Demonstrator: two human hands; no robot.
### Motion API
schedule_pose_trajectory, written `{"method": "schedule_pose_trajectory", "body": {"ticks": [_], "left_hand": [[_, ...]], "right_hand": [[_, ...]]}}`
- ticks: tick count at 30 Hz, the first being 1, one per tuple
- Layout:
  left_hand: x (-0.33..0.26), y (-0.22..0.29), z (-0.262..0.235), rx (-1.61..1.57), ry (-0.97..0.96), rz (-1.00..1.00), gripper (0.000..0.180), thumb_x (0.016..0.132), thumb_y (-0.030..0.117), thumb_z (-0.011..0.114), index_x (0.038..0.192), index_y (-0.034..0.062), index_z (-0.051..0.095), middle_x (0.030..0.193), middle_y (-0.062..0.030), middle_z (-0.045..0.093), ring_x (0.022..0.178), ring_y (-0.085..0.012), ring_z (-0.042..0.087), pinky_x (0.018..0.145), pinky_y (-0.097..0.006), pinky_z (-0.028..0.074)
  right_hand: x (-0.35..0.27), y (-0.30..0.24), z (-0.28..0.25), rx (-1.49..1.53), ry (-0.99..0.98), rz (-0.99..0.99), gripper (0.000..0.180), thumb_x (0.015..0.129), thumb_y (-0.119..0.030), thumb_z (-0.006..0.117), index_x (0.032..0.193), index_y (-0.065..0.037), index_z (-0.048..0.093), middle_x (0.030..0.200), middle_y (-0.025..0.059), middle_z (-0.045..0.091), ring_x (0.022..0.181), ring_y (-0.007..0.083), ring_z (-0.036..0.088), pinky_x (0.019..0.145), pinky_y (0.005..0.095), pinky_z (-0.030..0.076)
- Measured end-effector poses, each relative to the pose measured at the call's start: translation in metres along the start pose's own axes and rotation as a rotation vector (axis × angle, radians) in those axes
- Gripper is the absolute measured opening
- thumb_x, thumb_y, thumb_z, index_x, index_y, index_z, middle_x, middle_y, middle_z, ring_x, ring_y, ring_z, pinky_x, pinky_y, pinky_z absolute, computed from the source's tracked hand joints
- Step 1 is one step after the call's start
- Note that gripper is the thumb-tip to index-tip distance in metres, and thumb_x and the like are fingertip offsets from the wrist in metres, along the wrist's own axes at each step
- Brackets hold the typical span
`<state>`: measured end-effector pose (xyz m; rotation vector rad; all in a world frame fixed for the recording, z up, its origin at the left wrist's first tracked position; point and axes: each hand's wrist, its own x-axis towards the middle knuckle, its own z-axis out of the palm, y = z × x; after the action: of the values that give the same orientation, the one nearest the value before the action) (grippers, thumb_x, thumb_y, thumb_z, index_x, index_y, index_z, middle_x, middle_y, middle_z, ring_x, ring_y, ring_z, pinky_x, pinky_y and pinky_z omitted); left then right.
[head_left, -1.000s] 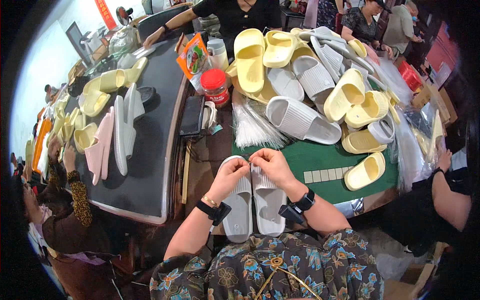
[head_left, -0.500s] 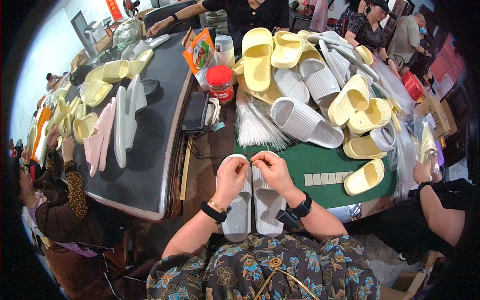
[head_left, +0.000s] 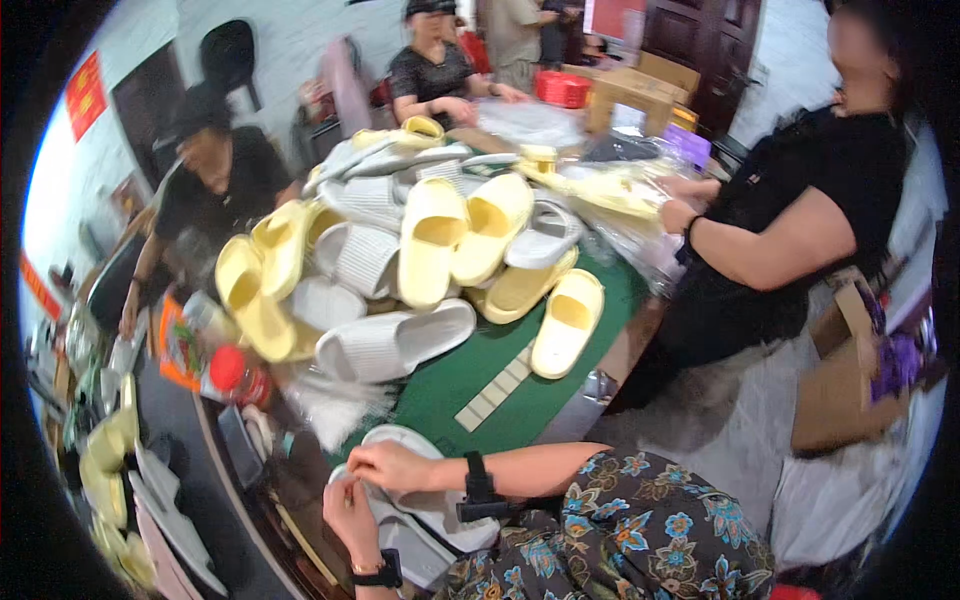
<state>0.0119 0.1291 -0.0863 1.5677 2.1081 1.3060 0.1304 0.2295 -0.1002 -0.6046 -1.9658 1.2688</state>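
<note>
A pair of grey slide slippers (head_left: 412,545) lies at the near edge of the table, under my two hands. My left hand (head_left: 352,515) is closed in a pinch above them. Fingertip to fingertip with it, my right hand (head_left: 398,467) is pinched too, over the upper part of the pair. Whatever lies between the fingers is too small and blurred to make out. Just beyond, a bundle of thin clear plastic strips (head_left: 335,405) rests beside the green table mat (head_left: 425,400).
Yellow slippers (head_left: 432,245) and grey slippers (head_left: 365,345) are heaped on the mat. A strip of pale labels (head_left: 495,388) lies nearer me. Left stand a red-lidded jar (head_left: 235,375) and a dark table (head_left: 195,480). A co-worker (head_left: 800,210) at right handles bagged slippers.
The whole view has swung to the right and tilted, bringing the co-worker at right and cardboard boxes into sight. My hands stay pinched together over the grey slippers.
</note>
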Motion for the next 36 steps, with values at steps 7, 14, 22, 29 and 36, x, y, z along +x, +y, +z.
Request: {"method": "schedule_pose_trajectory", "body": {"ticks": [7, 14, 22, 29, 36], "left_hand": [[0.002, 0.002, 0.006, -0.045, 0.002, -0.100, 0.003, 0.080, -0.003, 0.062, 0.083, -0.0033, 0.060, 0.074, -0.0091, 0.051, 0.065, -0.0207, 0.050, 0.061, -0.033, 0.041], [0.000, 0.003, 0.002, -0.033, 0.014, -0.081, 0.004, 0.079, -0.004, 0.062, 0.082, -0.0041, 0.059, 0.075, -0.0093, 0.052, 0.064, -0.0199, 0.049, 0.060, -0.033, 0.041], [0.000, -0.003, 0.002, 0.016, -0.021, -0.081, 0.006, 0.078, -0.004, 0.064, 0.082, -0.0034, 0.060, 0.075, -0.0106, 0.053, 0.064, -0.0202, 0.050, 0.059, -0.032, 0.042], [0.003, -0.007, 0.003, -0.096, 0.021, -0.243, 0.006, 0.081, -0.001, 0.065, 0.083, -0.0035, 0.060, 0.076, -0.0079, 0.057, 0.065, -0.0171, 0.053, 0.061, -0.030, 0.044], [0.003, -0.007, 0.002, -0.128, 0.019, -0.209, 0.006, 0.080, -0.002, 0.065, 0.083, -0.0031, 0.060, 0.073, -0.0081, 0.058, 0.065, -0.0166, 0.054, 0.061, -0.030, 0.044]], "right_hand": [[-0.002, -0.008, -0.010, -0.014, -0.013, 0.002, 0.015, 0.080, -0.014, 0.059, 0.086, -0.001, 0.063, 0.077, 0.0163, 0.066, 0.073, 0.0333, 0.064, 0.065, 0.0414, 0.048], [0.001, -0.009, -0.008, -0.014, -0.039, 0.031, 0.015, 0.077, -0.015, 0.059, 0.082, -0.001, 0.064, 0.079, 0.0165, 0.066, 0.076, 0.0345, 0.064, 0.067, 0.0431, 0.048], [-0.001, -0.004, -0.006, -0.034, -0.078, 0.008, 0.014, 0.080, -0.015, 0.060, 0.084, -0.002, 0.063, 0.076, 0.0152, 0.065, 0.071, 0.0331, 0.063, 0.064, 0.0408, 0.048], [0.000, -0.004, -0.007, -0.046, -0.076, 0.059, 0.017, 0.081, -0.018, 0.062, 0.082, -0.002, 0.060, 0.073, 0.0145, 0.064, 0.069, 0.0322, 0.063, 0.062, 0.0418, 0.046], [0.001, 0.001, -0.003, -0.058, -0.081, 0.029, 0.018, 0.079, -0.021, 0.062, 0.077, -0.003, 0.060, 0.071, 0.0138, 0.063, 0.068, 0.0321, 0.061, 0.061, 0.0428, 0.045]]}}
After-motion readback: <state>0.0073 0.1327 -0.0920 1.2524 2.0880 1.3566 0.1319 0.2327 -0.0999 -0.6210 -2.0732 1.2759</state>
